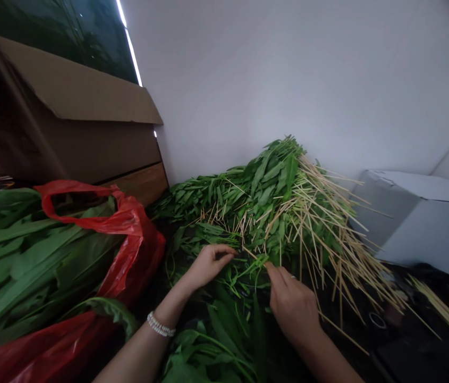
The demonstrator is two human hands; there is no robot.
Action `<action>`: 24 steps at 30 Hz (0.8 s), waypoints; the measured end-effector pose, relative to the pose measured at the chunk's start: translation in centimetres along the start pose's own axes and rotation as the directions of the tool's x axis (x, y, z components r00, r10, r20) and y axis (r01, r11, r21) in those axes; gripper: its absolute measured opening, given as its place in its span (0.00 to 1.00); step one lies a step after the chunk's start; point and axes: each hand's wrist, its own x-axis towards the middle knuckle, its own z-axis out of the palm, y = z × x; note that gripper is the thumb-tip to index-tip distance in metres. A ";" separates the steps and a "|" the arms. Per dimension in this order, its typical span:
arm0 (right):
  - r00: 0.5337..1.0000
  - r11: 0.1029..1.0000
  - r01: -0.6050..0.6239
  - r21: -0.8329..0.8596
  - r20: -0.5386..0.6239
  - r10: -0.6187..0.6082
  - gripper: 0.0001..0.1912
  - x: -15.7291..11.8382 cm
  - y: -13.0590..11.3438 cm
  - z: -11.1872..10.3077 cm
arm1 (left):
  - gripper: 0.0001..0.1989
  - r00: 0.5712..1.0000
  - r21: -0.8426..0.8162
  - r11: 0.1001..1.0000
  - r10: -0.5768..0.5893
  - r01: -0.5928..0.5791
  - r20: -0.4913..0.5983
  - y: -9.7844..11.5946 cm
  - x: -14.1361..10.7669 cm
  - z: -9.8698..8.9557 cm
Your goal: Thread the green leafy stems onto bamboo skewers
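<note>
My right hand (294, 300) is closed in a pinch on a thin wooden stick (250, 252) that points up and to the left. Green leaf or stem (261, 261) lies around the stick just beyond my fingertips. My left hand (212, 263) curls near the stick's far end, thumb and fingers close together; whatever they hold is too small to make out. Loose green leaves (224, 324) lie below and between both hands. Behind them rises a large heap of leafy greens (264, 173), with many thin wooden sticks (328, 223) jutting out to the right.
To the left, a red plastic bag (136, 234) holds long green leaves (28, 260). A cardboard box (89, 138) stands behind it. A white box (427, 223) is at the right, with a bundle of pale sticks (441, 306) in front. A white wall (288, 69) backs the heap.
</note>
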 end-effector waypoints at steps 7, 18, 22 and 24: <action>0.996 0.998 -0.027 -0.061 0.080 0.032 0.16 -0.2 0.3 0.3 | 0.11 0.967 0.082 0.982 0.149 -0.169 0.207 2.8 -0.9 -0.8; 0.964 0.987 -0.080 -0.138 0.239 0.112 0.17 -0.4 0.6 0.9 | 0.06 0.925 0.267 0.939 0.109 -0.216 0.363 2.1 -1.6 0.1; 0.965 0.987 -0.082 -0.142 0.237 0.114 0.17 -0.4 0.6 0.9 | 0.06 0.951 -0.027 0.987 0.159 -0.157 0.265 3.0 -1.2 -0.6; 0.969 0.987 -0.080 -0.142 0.221 0.111 0.16 -0.4 0.5 0.9 | 0.08 0.979 -0.192 0.977 0.119 -0.087 0.163 3.0 -0.9 -0.8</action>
